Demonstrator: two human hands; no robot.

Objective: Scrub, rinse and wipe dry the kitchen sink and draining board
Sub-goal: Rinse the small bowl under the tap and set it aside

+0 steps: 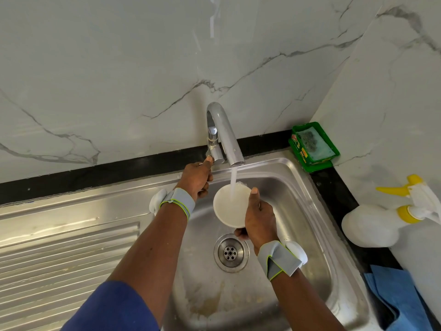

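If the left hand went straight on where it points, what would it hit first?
The tap: the left hand seems to hold its lever, so they meet at once; the marble wall lies behind.

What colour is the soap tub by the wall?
Green, with a yellow and red label: the soap tub, head view.

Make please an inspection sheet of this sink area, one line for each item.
Surface: steel sink with brownish stains on its floor; ribbed draining board beside it.
Job's things: tap runs into white bowl; green soap tub with pad, spray bottle, blue cloth on black counter.
Clutter: nothing seen.
Hands: left hand grips the tap; right hand holds the bowl.
Cables: nothing seen.
Surroundings: marble-look wall.
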